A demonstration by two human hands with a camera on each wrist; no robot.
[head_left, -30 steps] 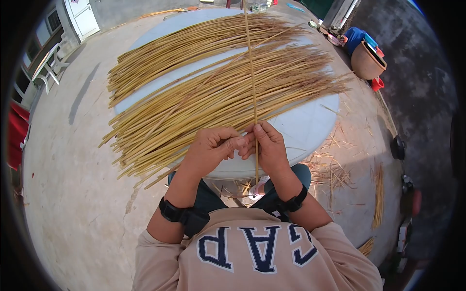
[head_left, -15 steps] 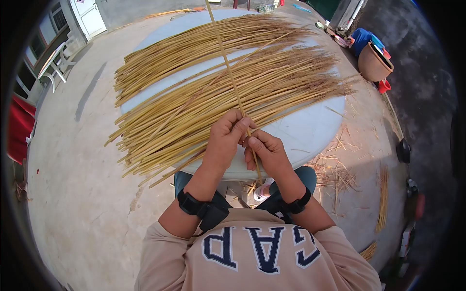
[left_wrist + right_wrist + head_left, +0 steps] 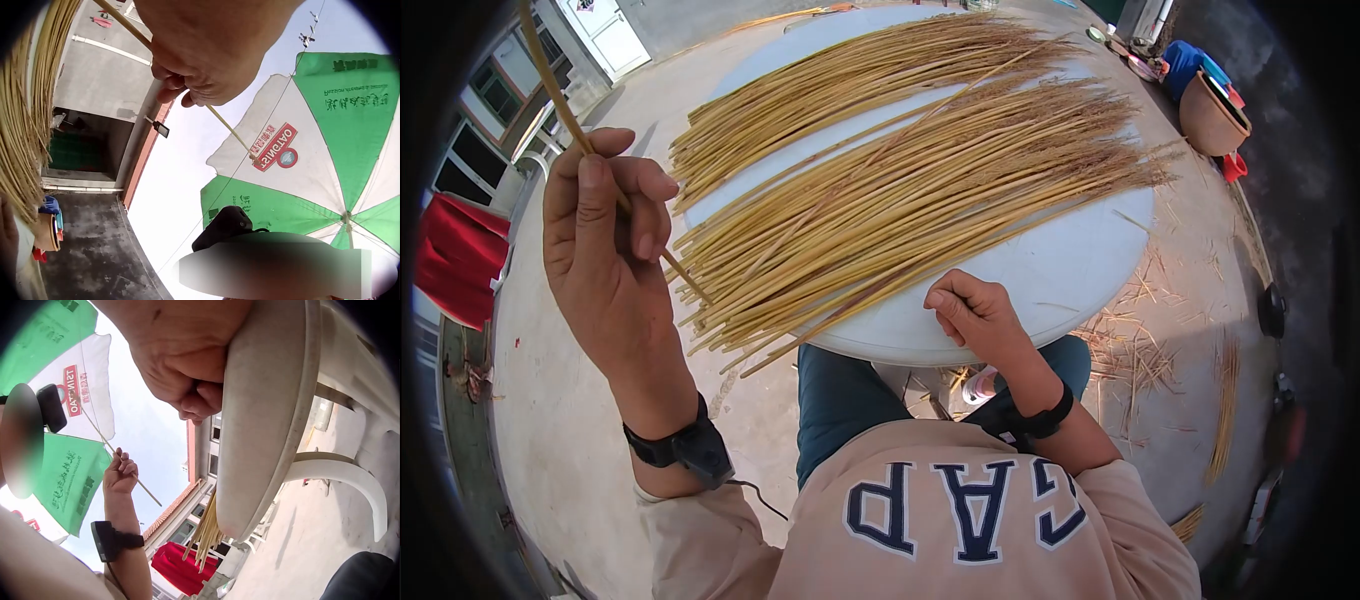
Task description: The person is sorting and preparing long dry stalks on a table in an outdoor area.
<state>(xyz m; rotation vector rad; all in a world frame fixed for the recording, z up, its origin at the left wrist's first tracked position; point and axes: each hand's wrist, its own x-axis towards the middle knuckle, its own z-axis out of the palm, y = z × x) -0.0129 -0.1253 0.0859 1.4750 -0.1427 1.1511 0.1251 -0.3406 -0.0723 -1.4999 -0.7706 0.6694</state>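
Observation:
The left hand (image 3: 615, 240), raised beyond the left side of the round table (image 3: 1040, 270), pinches a single long stalk (image 3: 560, 100) between thumb and fingers. That stalk (image 3: 230, 131) also crosses the left wrist view, and the right wrist view shows the same raised hand (image 3: 120, 475). By the table's near edge is the right hand (image 3: 985, 320), its fingers curled and no stalk visible in them. In the right wrist view the curled right hand (image 3: 181, 356) is beside the table's rim (image 3: 275, 425). Two bundles of stalks, one far (image 3: 800, 95) and one near (image 3: 850, 210), lie across the table.
Broken stalk bits (image 3: 1135, 350) litter the ground to the right. A clay pot (image 3: 1212, 115) and a red cup (image 3: 1234, 166) stand at the far right. Red cloth (image 3: 462, 260) hangs at the left. A green and white umbrella (image 3: 344, 94) is overhead.
The hands were together on the upright stalk at the table's near edge. The left hand has moved up and left with the stalk; the right hand has let go and moved slightly right.

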